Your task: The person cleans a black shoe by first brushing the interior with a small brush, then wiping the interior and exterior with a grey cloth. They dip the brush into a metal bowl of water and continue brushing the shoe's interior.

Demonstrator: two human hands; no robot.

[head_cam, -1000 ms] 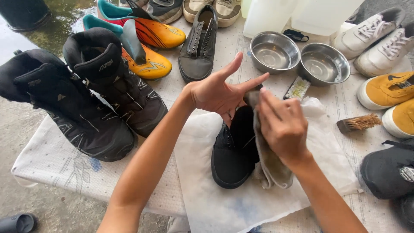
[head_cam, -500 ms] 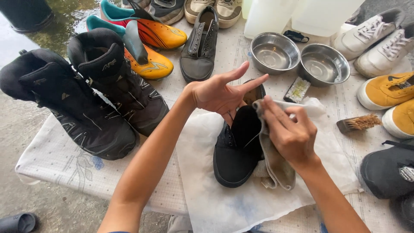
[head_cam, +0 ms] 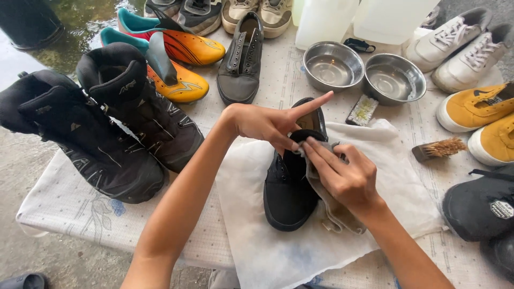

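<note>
A black low sneaker [head_cam: 288, 192] lies on a white cloth sheet [head_cam: 267, 251] in the middle of the table, toe toward me. My left hand [head_cam: 267, 122] rests on the shoe's collar, index finger stretched out and the other fingers curled at the opening. My right hand [head_cam: 342, 176] presses a dirty grey rag [head_cam: 334, 211] against the shoe's right side near the tongue; the rag hangs down beside the sole.
Two tall black boots [head_cam: 107, 128] stand at left. Orange football shoes [head_cam: 176, 59], a grey sneaker [head_cam: 242, 59], two steel bowls [head_cam: 364, 72], two brushes [head_cam: 439, 149], white [head_cam: 460, 43] and yellow sneakers [head_cam: 482, 123], black shoes [head_cam: 482, 208] and white jugs [head_cam: 364, 18] ring the work spot.
My right hand with the rag has slid along the shoe's side toward the tongue. The shoe and my left hand shifted slightly to the right.
</note>
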